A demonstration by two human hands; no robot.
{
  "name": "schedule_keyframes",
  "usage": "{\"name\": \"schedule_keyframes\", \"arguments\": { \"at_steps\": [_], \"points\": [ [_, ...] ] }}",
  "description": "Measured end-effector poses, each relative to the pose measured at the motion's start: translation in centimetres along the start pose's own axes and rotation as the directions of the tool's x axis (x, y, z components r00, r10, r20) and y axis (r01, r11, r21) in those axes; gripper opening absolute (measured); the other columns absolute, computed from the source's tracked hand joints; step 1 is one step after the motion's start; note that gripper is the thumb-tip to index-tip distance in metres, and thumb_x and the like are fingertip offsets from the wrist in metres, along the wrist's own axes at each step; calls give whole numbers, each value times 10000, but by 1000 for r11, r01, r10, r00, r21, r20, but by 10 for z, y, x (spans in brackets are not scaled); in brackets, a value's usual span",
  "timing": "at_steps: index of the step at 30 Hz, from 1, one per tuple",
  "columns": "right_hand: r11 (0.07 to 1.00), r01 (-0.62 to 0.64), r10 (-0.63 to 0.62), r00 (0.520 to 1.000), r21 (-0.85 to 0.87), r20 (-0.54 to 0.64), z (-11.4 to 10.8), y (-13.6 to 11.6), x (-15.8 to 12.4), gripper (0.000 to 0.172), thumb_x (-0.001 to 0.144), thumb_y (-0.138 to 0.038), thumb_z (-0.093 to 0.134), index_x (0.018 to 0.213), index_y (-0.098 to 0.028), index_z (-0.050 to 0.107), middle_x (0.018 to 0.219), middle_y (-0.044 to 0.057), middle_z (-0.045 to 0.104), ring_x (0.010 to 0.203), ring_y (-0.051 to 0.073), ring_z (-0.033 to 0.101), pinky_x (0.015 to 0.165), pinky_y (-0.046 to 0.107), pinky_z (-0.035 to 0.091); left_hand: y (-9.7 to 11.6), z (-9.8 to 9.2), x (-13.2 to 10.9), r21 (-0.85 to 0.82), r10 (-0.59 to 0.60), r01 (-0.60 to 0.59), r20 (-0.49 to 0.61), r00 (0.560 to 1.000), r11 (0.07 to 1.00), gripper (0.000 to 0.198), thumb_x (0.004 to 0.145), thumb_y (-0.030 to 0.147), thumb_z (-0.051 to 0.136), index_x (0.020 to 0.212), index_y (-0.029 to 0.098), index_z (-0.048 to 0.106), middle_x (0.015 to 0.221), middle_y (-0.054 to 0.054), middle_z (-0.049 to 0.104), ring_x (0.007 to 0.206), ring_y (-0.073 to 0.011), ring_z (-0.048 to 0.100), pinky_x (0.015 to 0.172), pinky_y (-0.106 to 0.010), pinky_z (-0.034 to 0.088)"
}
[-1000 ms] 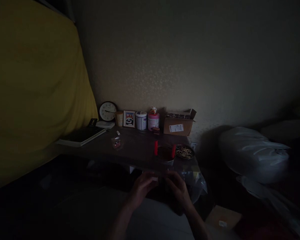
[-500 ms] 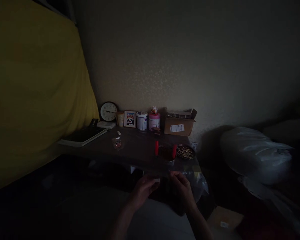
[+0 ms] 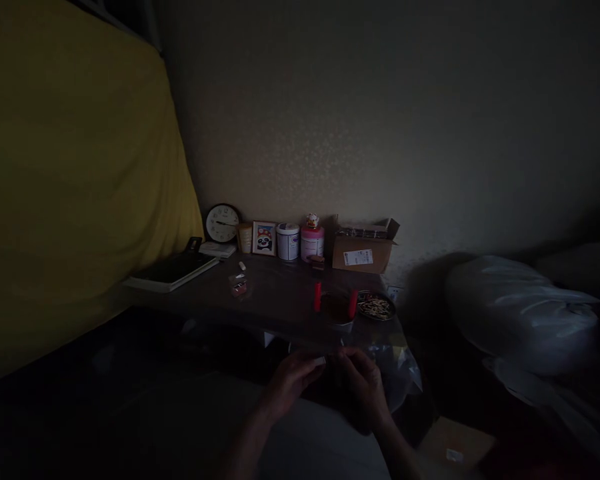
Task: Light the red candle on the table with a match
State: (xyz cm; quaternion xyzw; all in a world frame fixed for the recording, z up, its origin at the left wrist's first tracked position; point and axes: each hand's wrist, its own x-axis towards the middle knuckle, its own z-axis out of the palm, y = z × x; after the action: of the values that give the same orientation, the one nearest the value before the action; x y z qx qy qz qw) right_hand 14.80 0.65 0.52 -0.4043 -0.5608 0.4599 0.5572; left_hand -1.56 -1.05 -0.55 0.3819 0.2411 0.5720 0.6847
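Observation:
In dim light both hands are raised in front of the table's near edge. My left hand is closed around a small box, seemingly a matchbox, whose pale end shows past the fingers. Close to its right, my right hand is pinched, fingertips near the box; whatever lies between them is too dark and small to name. Beyond the hands, two upright red candles flank a round dark tin. Beside it sits a round dish of matchsticks.
Along the wall stand a clock, a panda picture, two lidded tubs and an open cardboard box. A small clear packet lies on the table. A yellow curtain hangs left; a white plastic bag bulges right.
The view has shifted slightly, so the table things sit a little further right. My hands have drawn a little closer together, both still closed.

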Motion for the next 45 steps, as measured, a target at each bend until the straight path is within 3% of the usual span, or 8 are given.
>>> {"name": "schedule_keyframes", "arguments": {
  "at_steps": [15, 22, 26, 31, 37, 39, 41, 45],
  "points": [
    [864, 294, -280, 955, -409, 97, 7, -13, -6, 202, 854, -332, 492, 855, -185, 631, 767, 31, 661, 699, 155, 622, 638, 218, 491, -1, -1, 3, -46, 44, -45, -29, 999, 998, 211, 744, 203, 642, 952, 185, 668, 1064, -66, 665, 1051, -231, 565, 941, -366, 398],
    [679, 498, -515, 847, -540, 133, 13, -23, -2, 160, 866, -246, 452, 895, -212, 606, 830, 32, 649, 799, 158, 623, 701, 230, 493, -6, -5, 10, -80, 44, -51, -78, 996, 996, 203, 749, 227, 640, 946, 185, 664, 1009, -63, 674, 967, -226, 601, 891, -369, 418],
    [601, 547, -570, 804, -583, 167, 17, -10, -1, 186, 878, -198, 431, 934, -224, 606, 851, 38, 652, 829, 162, 613, 733, 250, 486, -2, -1, 7, -86, 61, -70, -104, 993, 994, 195, 750, 230, 638, 937, 182, 667, 1007, -66, 677, 969, -221, 599, 886, -357, 420],
    [592, 528, -538, 821, -609, 189, 16, -2, 2, 220, 872, -188, 433, 969, -231, 626, 832, 44, 659, 781, 171, 618, 687, 260, 492, 6, 5, 2, -107, 88, -95, -68, 994, 990, 225, 766, 233, 620, 979, 172, 655, 1053, -76, 661, 1015, -227, 578, 894, -355, 417],
    [577, 527, -588, 798, -624, 130, 19, -29, -11, 223, 877, -201, 437, 1010, -244, 611, 973, 73, 651, 927, 202, 594, 786, 309, 467, 0, -2, 15, -148, 8, -45, -246, 969, 988, 151, 607, 219, 760, 730, 181, 682, 733, -12, 692, 707, -161, 630, 718, -304, 469],
    [545, 560, -574, 792, -624, 209, 19, -22, -11, 232, 877, -196, 428, 978, -241, 632, 932, 73, 659, 875, 195, 599, 753, 301, 468, 0, -2, 14, -152, 19, -55, -231, 973, 987, 146, 626, 224, 747, 747, 176, 683, 768, -26, 698, 744, -174, 634, 748, -321, 471],
    [554, 533, -509, 825, -640, 247, 17, -5, -5, 250, 875, -203, 411, 931, -229, 653, 826, 62, 661, 767, 183, 601, 675, 283, 470, 2, -1, 9, -160, 33, -64, -192, 981, 985, 197, 665, 245, 719, 847, 175, 684, 895, -53, 700, 855, -198, 629, 817, -339, 457],
    [673, 275, -396, 918, -686, -20, 1, 21, 10, 275, 860, -266, 421, 1028, -205, 630, 884, 70, 661, 781, 191, 607, 642, 272, 465, 7, -1, 0, -159, 6, -35, -179, 984, 987, 235, 666, 263, 725, 879, 170, 686, 935, -67, 703, 888, -195, 627, 848, -325, 441]
  ]
}}
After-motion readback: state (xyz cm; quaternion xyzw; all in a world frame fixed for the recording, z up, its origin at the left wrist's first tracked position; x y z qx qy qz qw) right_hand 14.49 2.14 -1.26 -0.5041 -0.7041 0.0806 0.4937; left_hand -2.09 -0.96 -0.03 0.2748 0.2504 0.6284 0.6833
